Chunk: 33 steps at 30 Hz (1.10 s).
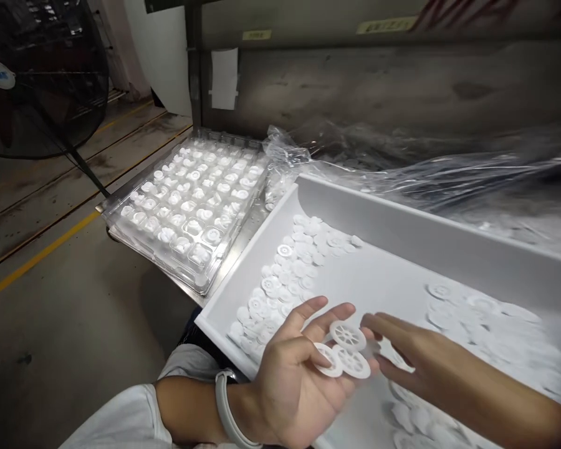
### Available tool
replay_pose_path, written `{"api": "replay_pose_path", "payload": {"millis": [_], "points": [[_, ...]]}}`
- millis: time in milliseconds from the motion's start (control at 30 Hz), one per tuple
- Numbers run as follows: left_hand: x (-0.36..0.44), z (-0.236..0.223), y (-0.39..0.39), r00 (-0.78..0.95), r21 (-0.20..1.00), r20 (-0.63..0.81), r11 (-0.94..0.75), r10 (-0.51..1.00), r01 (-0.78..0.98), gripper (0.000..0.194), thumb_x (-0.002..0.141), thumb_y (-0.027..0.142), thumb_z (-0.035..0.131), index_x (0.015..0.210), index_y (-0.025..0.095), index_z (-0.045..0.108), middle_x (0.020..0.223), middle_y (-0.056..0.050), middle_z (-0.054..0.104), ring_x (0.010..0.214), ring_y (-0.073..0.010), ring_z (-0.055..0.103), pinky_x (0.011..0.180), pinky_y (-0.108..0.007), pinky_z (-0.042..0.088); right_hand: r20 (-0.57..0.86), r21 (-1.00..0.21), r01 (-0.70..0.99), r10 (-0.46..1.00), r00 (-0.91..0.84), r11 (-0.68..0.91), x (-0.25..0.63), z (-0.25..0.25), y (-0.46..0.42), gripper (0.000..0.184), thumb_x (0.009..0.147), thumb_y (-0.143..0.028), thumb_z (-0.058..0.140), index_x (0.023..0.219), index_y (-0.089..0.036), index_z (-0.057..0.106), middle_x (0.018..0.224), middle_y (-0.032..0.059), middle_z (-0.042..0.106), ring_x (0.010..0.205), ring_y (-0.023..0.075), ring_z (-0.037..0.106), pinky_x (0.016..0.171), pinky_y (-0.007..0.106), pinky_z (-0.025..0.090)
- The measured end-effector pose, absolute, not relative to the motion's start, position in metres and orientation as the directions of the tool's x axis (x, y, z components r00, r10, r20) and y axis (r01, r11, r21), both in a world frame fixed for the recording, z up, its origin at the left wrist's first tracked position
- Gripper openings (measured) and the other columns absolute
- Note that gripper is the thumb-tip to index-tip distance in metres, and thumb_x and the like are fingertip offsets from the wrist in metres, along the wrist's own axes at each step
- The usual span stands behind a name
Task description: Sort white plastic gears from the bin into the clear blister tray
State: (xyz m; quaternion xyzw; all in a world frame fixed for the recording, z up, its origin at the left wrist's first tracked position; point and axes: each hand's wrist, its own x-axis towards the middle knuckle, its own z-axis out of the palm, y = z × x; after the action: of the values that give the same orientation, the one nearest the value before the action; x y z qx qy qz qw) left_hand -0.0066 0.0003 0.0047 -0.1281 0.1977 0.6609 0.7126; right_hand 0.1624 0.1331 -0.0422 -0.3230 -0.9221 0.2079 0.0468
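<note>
My left hand (303, 380) is turned palm up over the white bin, its thumb pressing on one of three white spoked plastic wheels (348, 337) that overlap across its palm and fingers. Just right of them, my right hand (411, 349) has thumb and fingers bent around a blurred white plastic piece (374, 348), close to the left fingertips. Motion smears that piece, so its shape is unclear. Below and around both hands lies the white bin (383, 218). Many small white discs (290, 274) are heaped along its left side, and larger white wheels (490, 324) are piled at its right.
Left of the bin, a clear plastic tray (201, 284) with many pockets holds small white parts. Crumpled clear plastic film (378, 165) lies behind the bin. A large black fan (42, 81) stands at the far left, and yellow lines (42, 255) mark the floor.
</note>
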Motion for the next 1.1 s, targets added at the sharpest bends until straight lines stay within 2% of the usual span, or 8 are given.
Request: {"api": "replay_pose_path", "payload": {"millis": [167,333,433,533,633,767,967,1100], "points": [[-0.008,0.004,-0.001,0.134,0.183,-0.425,0.23,0.895,-0.956,0.052,0.069,0.0,0.05,0.115,0.019,0.064,0.135,-0.008,0.06,0.111,-0.0185,0.065,0.095,-0.032,0.052,0.021,-0.475,0.592,0.681,-0.732,0.651,0.168,0.023,0.096,0.011,0.084,-0.021,0.056,0.089,-0.029,0.051,0.064,0.001,0.054,0.051,0.0144,0.052,0.049,0.029,0.044],[-0.007,0.011,-0.005,0.248,0.276,-0.428,0.386,0.869,-0.88,0.045,0.076,0.004,0.052,0.118,0.019,0.061,0.13,-0.007,0.063,0.109,-0.0163,0.066,0.094,-0.027,0.053,0.19,-0.482,0.623,0.767,-0.613,0.617,0.151,0.055,0.034,0.01,0.089,-0.023,0.054,0.099,-0.021,0.054,0.083,0.0027,0.061,0.068,0.0121,0.058,0.064,0.025,0.049],[-0.006,0.015,-0.004,0.309,0.298,-0.438,0.461,0.844,-0.836,0.039,0.083,0.006,0.05,0.118,0.022,0.06,0.113,-0.003,0.068,0.098,-0.0102,0.068,0.085,-0.019,0.054,0.224,-0.446,0.638,0.769,-0.599,0.628,0.134,0.051,0.018,0.021,0.092,-0.027,0.055,0.112,-0.02,0.059,0.102,0.0055,0.064,0.088,0.0121,0.062,0.078,0.025,0.051],[-0.005,0.019,-0.003,0.342,0.303,-0.448,0.5,0.826,-0.811,0.033,0.091,0.009,0.04,0.115,0.019,0.061,0.094,-0.001,0.069,0.078,-0.0052,0.066,0.073,-0.014,0.053,0.255,-0.371,0.713,0.804,-0.538,0.595,0.121,0.037,0.015,0.015,0.092,-0.025,0.056,0.103,-0.015,0.062,0.101,0.0046,0.064,0.094,0.0149,0.061,0.086,0.034,0.052],[-0.003,0.02,-0.003,0.337,0.309,-0.456,0.502,0.824,-0.808,0.037,0.095,0.011,0.033,0.12,0.017,0.059,0.093,-0.001,0.068,0.069,-0.0042,0.062,0.069,-0.015,0.053,0.298,-0.327,0.766,0.83,-0.472,0.553,0.114,0.021,0.014,0.015,0.093,-0.028,0.057,0.099,-0.014,0.062,0.103,0.0045,0.064,0.097,0.0157,0.06,0.088,0.038,0.052],[0.0,0.018,-0.003,0.341,0.294,-0.479,0.514,0.809,-0.806,0.043,0.093,0.01,0.035,0.131,0.019,0.054,0.097,-0.004,0.069,0.073,-0.0078,0.065,0.07,-0.021,0.056,0.367,-0.346,0.78,0.84,-0.399,0.522,0.114,0.004,0.011,0.013,0.093,-0.025,0.057,0.1,-0.015,0.063,0.106,0.0042,0.063,0.099,0.0156,0.06,0.088,0.037,0.052],[0.001,0.0,-0.002,0.326,0.263,-0.539,0.523,0.777,-0.811,0.053,0.094,0.011,0.029,0.144,0.022,0.044,0.105,-0.01,0.072,0.081,-0.0111,0.072,0.071,-0.019,0.057,0.458,-0.384,0.766,0.827,-0.326,0.515,0.121,-0.007,0.0,0.014,0.097,-0.028,0.052,0.102,-0.022,0.063,0.112,0.0001,0.066,0.101,0.015,0.055,0.087,0.033,0.045],[0.0,-0.022,0.0,0.299,0.425,-0.42,0.477,0.857,-0.769,0.058,0.091,0.013,0.034,0.148,0.024,0.039,0.115,-0.014,0.071,0.098,-0.0184,0.072,0.084,-0.027,0.058,0.525,-0.394,0.742,0.795,-0.304,0.543,0.125,-0.01,-0.004,0.009,0.094,-0.022,0.055,0.1,-0.024,0.061,0.111,-0.0025,0.066,0.097,0.0141,0.055,0.083,0.031,0.041]]}}
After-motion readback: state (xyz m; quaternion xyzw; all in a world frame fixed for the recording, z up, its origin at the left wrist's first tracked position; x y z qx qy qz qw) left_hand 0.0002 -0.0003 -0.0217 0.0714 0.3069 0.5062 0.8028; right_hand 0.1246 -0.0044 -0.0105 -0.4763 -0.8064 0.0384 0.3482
